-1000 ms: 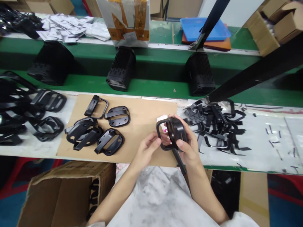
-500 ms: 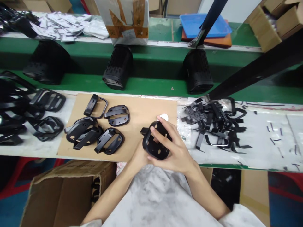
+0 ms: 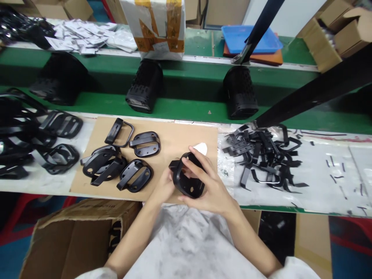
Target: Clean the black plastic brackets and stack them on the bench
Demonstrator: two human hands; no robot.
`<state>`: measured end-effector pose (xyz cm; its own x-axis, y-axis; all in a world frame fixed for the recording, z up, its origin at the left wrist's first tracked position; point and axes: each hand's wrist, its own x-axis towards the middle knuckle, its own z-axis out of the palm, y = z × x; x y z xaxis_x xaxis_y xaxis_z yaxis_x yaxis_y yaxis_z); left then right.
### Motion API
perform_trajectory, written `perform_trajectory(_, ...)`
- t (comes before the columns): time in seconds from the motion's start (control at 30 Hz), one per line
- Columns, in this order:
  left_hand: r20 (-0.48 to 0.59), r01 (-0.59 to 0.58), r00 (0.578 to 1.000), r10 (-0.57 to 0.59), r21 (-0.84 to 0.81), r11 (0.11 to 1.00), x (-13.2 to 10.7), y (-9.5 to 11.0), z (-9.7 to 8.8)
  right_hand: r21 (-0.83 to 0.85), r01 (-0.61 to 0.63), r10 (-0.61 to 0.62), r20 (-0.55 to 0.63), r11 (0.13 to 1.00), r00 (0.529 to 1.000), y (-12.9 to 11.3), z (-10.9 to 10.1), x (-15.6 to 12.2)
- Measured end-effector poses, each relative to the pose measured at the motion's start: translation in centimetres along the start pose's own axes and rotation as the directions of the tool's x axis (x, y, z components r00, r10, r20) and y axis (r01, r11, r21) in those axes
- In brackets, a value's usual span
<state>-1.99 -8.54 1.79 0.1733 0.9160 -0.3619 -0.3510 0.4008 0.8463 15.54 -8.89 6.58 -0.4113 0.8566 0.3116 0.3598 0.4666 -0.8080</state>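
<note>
In front of my body I hold a black handle bracket [image 3: 181, 182], a rounded, cup-like plate with holes and a strap-shaped handle at its left side. My right hand [image 3: 215, 190] grips it from the right, fingers over the upper rim and thumb underneath. My left hand [image 3: 163, 188] is closed on its left side by the strap; the fingertips are partly hidden. A white oval piece [image 3: 201, 148] lies just beyond my right fingers. To the left, similar black brackets [image 3: 135, 175] rest on a brown cardboard sheet [image 3: 165, 155].
A heap of black metal straps [image 3: 263, 151] lies to the right on the white tabletop [image 3: 316, 174]. More brackets [image 3: 58, 159] pile up at the far left. Black housings [image 3: 145, 85] stand on the green conveyor [image 3: 186, 102]. A dark post [image 3: 308, 87] slants across the right; below left is an open carton [image 3: 72, 248].
The bracket has tilted in my hands and shifted slightly left, so its hollow side shows differently. My left hand has moved up and left along the strap. The view has shifted slightly.
</note>
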Motion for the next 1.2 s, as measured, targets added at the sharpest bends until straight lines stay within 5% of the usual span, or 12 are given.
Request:
perform_trajectory(0.17,0.067,0.031,0.998,-0.006,-0.374,0.927,0.6,1.6,-0.3,0.001,-0.282,0.282,0.032,0.96,0.959,2.1,-0.4,-2.0)
perform_trajectory(0.27,0.011,-0.01,1.0,0.016,-0.426,0.905,1.5,2.4,-0.2,-0.128,-0.411,0.406,-0.062,0.903,0.912,3.4,-0.4,-4.3)
perform_trajectory(0.47,-0.138,-0.2,0.976,0.168,-0.275,0.94,4.0,1.3,-0.3,-0.292,-0.609,0.582,-0.184,0.737,0.792,4.8,-0.3,-7.0)
perform_trajectory(0.63,-0.205,-0.283,0.932,0.298,0.099,0.954,5.6,-0.6,-0.3,-0.21,-0.644,0.611,-0.205,0.736,0.765,5.3,-2.3,-6.7)
perform_trajectory(0.83,-0.214,-0.351,0.888,0.407,0.257,0.9,5.5,0.0,1.1,0.066,-0.759,0.762,-0.052,0.647,0.645,4.3,-3.0,-8.4)
perform_trajectory(1.0,-0.106,-0.354,0.905,0.412,0.348,0.868,6.4,0.2,1.5,0.434,-0.75,0.784,0.143,0.499,0.604,3.3,-1.9,-9.1)
perform_trajectory(1.2,0.035,-0.345,0.934,0.356,0.348,0.871,7.0,-0.1,0.9,0.279,-0.781,0.768,0.181,0.559,0.614,2.9,-1.4,-8.4)
